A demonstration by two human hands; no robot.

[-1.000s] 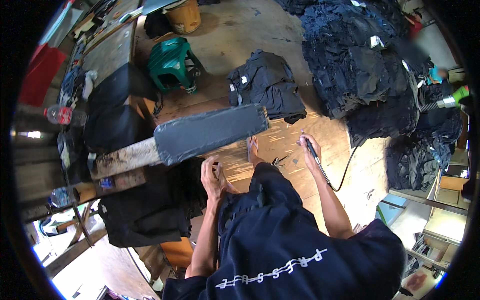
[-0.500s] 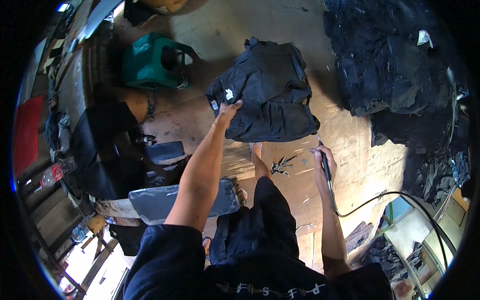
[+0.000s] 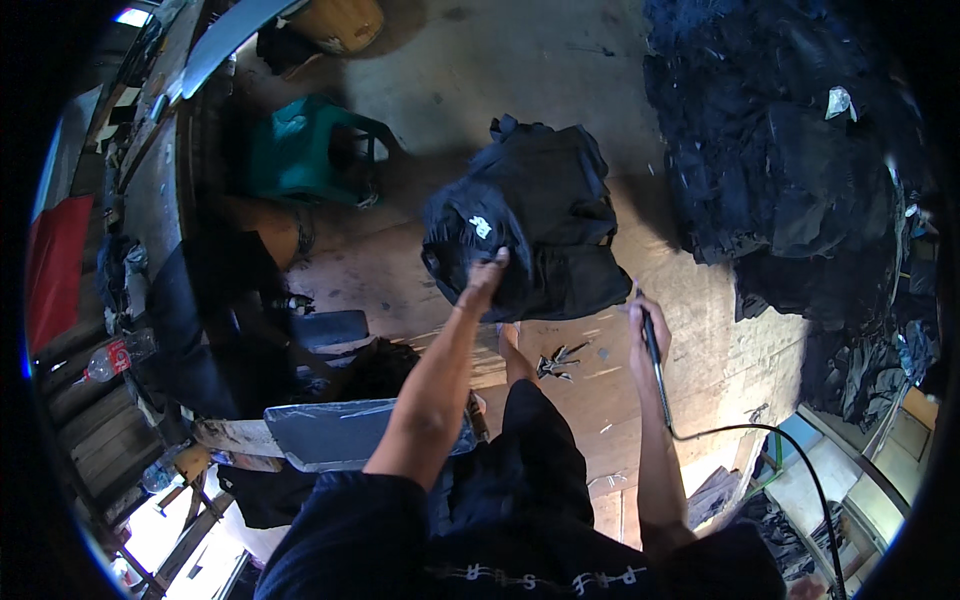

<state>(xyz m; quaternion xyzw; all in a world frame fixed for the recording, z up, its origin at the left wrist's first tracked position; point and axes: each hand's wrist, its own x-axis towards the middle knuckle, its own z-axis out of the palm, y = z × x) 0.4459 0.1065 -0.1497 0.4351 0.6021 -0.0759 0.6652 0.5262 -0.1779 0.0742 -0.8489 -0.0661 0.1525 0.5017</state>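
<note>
A folded black garment (image 3: 555, 220), with a small white mark near its gathered left end, is spread out ahead of me above the floor. My left hand (image 3: 487, 275) grips its near left part, the thumb on top and the other fingers hidden in or under the cloth. In my right hand (image 3: 650, 325) is a slim black pen-shaped tool (image 3: 652, 345) with a thin metal tip and a cord running off to the right. The tip points up near the garment's right corner; whether it touches the cloth I cannot tell.
Black cloth is heaped in a large pile (image 3: 780, 150) at the right. A green plastic stool (image 3: 305, 150) stands at the far left. By my left arm is a dark padded bench (image 3: 335, 435). Small dark scraps (image 3: 562, 360) lie on the board floor (image 3: 600, 400).
The view has shifted a little. My left hand has moved nearer and to the right with the garment's left end, which now looks more bunched. My right hand keeps the tool by the right corner.
</note>
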